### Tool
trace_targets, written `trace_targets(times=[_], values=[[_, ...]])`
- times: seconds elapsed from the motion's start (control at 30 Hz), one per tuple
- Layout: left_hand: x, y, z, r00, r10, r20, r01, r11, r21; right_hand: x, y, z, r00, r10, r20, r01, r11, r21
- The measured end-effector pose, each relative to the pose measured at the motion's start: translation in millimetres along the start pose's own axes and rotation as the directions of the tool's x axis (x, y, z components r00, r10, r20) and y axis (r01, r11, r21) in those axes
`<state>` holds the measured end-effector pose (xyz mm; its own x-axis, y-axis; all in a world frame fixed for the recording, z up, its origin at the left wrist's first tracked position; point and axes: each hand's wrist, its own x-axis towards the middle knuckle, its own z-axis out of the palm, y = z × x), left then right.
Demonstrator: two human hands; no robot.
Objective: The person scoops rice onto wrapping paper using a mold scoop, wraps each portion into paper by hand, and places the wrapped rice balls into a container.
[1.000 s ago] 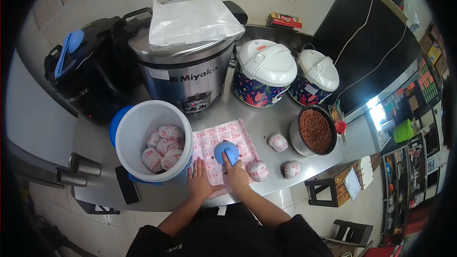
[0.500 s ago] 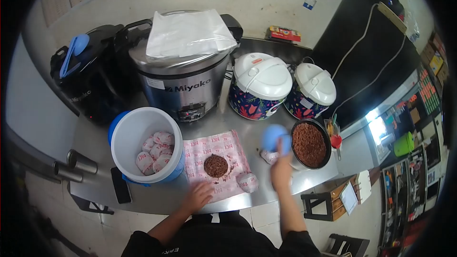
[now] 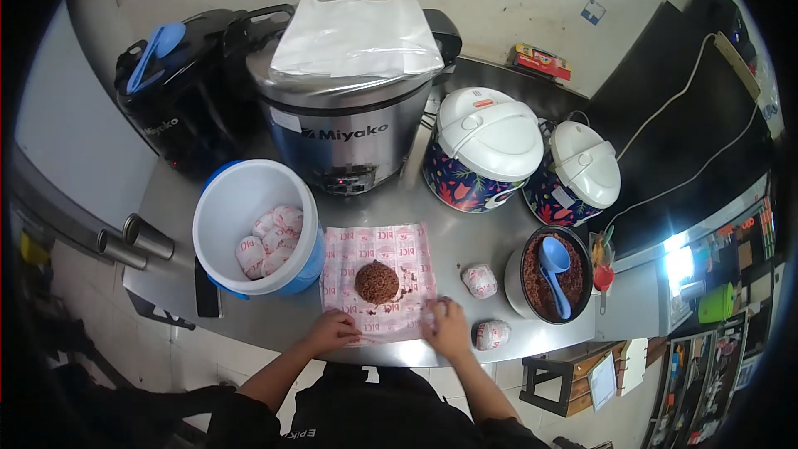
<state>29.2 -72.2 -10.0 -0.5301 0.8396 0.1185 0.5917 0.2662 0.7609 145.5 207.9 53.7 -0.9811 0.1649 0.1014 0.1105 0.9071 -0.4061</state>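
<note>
A dome of reddish-brown rice point(image 3: 377, 283) sits on a pink-and-white printed wrapping paper point(image 3: 410, 251) laid flat on the steel table. My left hand point(image 3: 335, 331) is closed on the paper's near left corner. At the near right corner, my right hand point(image 3: 446, 328) pinches the paper's edge. Two paper-wrapped balls, one farther back point(image 3: 480, 280) and one nearer point(image 3: 493, 334), lie to the right of my right hand. A blue rice spoon point(image 3: 554, 264) rests on the brown rice point(image 3: 534, 278) inside a round pot point(image 3: 515, 283).
Left of the paper stands a white-and-blue bucket point(image 3: 208, 224) holding several wrapped balls. Behind are a large steel cooker point(image 3: 349, 137) with white sheets point(image 3: 357, 37) on its lid, a black cooker point(image 3: 187, 137) and two floral rice cookers point(image 3: 482, 141) point(image 3: 582, 170). A phone point(image 3: 208, 291) lies left.
The blue spoon has left my right hand and lies in the pot. My right hand has moved left to the paper. The rice is now more domed, and a wrapped ball is off the paper.
</note>
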Motion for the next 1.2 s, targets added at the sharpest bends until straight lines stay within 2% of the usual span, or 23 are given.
trace_targets(times=[0.03, 0.13, 0.17, 0.23, 0.33, 0.37, 0.43, 0.47, 0.57, 0.6, 0.63, 0.67, 0.7, 0.73, 0.77, 0.83, 0.87, 0.93, 0.97, 1.07, 1.13, 1.17, 1.2], values=[[-1, 2, 0, 1.0, -0.011, 0.024, 0.01, 1.0, 0.014, 0, 11, -7, 0.999, 0.048, -0.022, -0.047, 0.997, 0.054], [5, 11, 1, 0.995, -0.07, 0.066, 0.061, 0.989, 0.131, 16, 12, -32, 0.972, -0.083, -0.22, 0.021, 0.962, -0.273], [10, 15, 4, 0.995, -0.073, 0.064, 0.064, 0.989, 0.133, 19, 4, -31, 0.972, -0.154, -0.178, 0.137, 0.985, -0.102], [19, 25, 10, 0.976, -0.217, -0.035, 0.213, 0.899, 0.383, 27, -20, -14, 0.921, -0.377, -0.101, 0.39, 0.9, 0.197], [27, 40, -13, 1.0, -0.028, -0.007, 0.028, 0.904, 0.426, 27, -24, 25, 0.912, -0.263, 0.314, 0.32, 0.937, -0.143], [23, 31, -12, 1.0, -0.026, -0.012, 0.029, 0.901, 0.433, 27, -11, 32, 0.912, -0.269, 0.308, 0.324, 0.935, -0.144], [8, 11, -9, 0.996, 0.082, 0.019, -0.082, 0.886, 0.457, 27, 18, 25, 0.92, -0.268, 0.286, 0.281, 0.96, -0.004], [-4, 7, -9, 0.997, 0.079, 0.015, -0.077, 0.886, 0.458, 21, 27, 22, 0.918, -0.272, 0.288, 0.285, 0.958, -0.004], [-26, 16, -19, 0.995, 0.006, 0.103, -0.046, 0.921, 0.387, 5, 41, 3, 0.804, -0.515, 0.299, 0.395, 0.837, 0.379], [-31, 17, -18, 0.999, -0.032, 0.029, 0.024, 0.972, 0.234, 3, 45, 4, 0.803, -0.516, 0.298, 0.397, 0.836, 0.379], [-34, 17, -17, 0.996, -0.082, -0.038, 0.085, 0.994, 0.069, -1, 48, 5, 0.88, -0.368, 0.301, 0.169, 0.834, 0.526], [-31, 14, -16, 0.996, -0.084, -0.038, 0.086, 0.994, 0.067, -4, 50, 8, 0.921, -0.206, 0.332, -0.063, 0.76, 0.647], [-24, 13, -14, 0.975, -0.064, -0.214, 0.055, 0.997, -0.046, 1, 48, 9, 0.922, -0.079, 0.38, -0.209, 0.722, 0.66], [-17, 13, -12, 0.921, -0.06, -0.384, 0.002, 0.989, -0.15, 4, 42, 12, 0.922, -0.076, 0.38, -0.212, 0.721, 0.659], [-12, 14, -10, 0.922, -0.058, -0.382, 0.0, 0.989, -0.15, 9, 33, 18, 0.951, 0.07, 0.302, -0.248, 0.756, 0.605], [-3, 16, -6, 0.753, -0.588, -0.295, 0.43, 0.78, -0.455, 15, 21, 35, 0.939, 0.287, 0.19, -0.342, 0.714, 0.612], [1, 13, -3, 0.753, -0.587, -0.298, 0.428, 0.781, -0.455, 14, 19, 41, 0.94, 0.285, 0.188, -0.339, 0.714, 0.612], [9, 8, 1, 0.725, -0.507, -0.466, 0.476, 0.858, -0.194, 13, 12, 46, 0.955, 0.298, -0.007, -0.287, 0.925, 0.248], [11, 5, 0, 0.726, -0.507, -0.465, 0.475, 0.858, -0.193, 13, 9, 48, 0.957, 0.287, -0.047, -0.27, 0.937, 0.223], [21, 11, -1, 0.686, -0.66, -0.305, 0.679, 0.732, -0.056, 16, 9, 50, 0.938, 0.33, 0.102, -0.338, 0.939, 0.069], [26, 20, 2, 0.682, -0.318, -0.658, 0.542, 0.824, 0.163, 26, -9, 32, 0.952, 0.3, 0.057, -0.301, 0.954, 0.005], [28, 21, 0, 0.68, -0.312, -0.663, 0.539, 0.826, 0.165, 38, -16, 24, 0.964, 0.266, 0.015, -0.265, 0.962, -0.06], [29, 22, -1, 0.828, -0.202, -0.524, 0.349, 0.916, 0.199, 54, -14, 24, 0.965, 0.263, 0.013, -0.262, 0.963, -0.062]])
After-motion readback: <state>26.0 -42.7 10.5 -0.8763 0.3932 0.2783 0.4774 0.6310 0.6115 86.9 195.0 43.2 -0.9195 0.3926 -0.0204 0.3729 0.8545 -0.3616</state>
